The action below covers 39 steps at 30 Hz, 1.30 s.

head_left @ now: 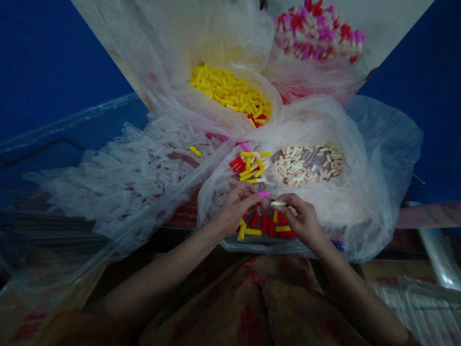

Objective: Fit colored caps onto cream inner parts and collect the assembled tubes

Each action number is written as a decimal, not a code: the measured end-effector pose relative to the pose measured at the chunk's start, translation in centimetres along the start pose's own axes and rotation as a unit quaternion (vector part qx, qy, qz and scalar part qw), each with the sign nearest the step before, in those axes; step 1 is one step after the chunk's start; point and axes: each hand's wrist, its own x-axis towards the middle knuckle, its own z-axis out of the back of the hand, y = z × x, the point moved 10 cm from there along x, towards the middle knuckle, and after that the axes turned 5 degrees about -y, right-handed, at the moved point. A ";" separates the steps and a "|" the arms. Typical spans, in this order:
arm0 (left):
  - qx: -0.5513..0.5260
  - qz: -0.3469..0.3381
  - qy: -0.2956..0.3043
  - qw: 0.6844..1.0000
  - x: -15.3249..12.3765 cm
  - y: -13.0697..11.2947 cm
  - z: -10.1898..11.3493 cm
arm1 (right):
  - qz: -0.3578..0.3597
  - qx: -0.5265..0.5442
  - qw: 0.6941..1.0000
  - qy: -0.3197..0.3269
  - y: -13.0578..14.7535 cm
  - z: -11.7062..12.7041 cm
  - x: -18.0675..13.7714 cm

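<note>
My left hand (238,207) pinches a small pink plastic tube (262,194) between thumb and fingers. A short distance to its right, my right hand (300,214) grips a small cream-coloured stick (278,203) by its end, pointing it toward the left hand. The tube and the stick are apart. Below the hands lie loose red tubes (271,227) and yellow tubes (253,232) on clear plastic. Just beyond my left hand sits a small pile of yellow and red pieces (248,166), a few with cream ends. Cream sticks (293,166) spread beyond my right hand.
Many clear tubes (133,173) fill a plastic bag on the left. Farther back, a bag holds yellow tubes (226,89). Pink, red and white pieces (320,31) are heaped at the far right. A crumpled clear bag (382,139) spreads on the right.
</note>
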 end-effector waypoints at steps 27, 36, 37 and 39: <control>0.570 -0.170 0.074 0.800 -1.6 -1.1 -2.9 | 0.153 -0.126 0.976 0.096 3.4 -1.6 1.2; 0.694 -0.160 -0.089 0.696 4.9 -5.8 0.5 | 0.026 -0.096 0.991 -0.090 -1.6 2.3 4.0; 0.710 -0.156 -0.119 0.676 5.4 -6.6 1.1 | 0.030 -0.113 0.988 -0.100 -1.8 2.9 4.3; 0.740 -0.157 -0.146 0.638 5.8 -7.5 1.6 | 0.042 -0.146 0.983 -0.099 -1.8 3.9 4.5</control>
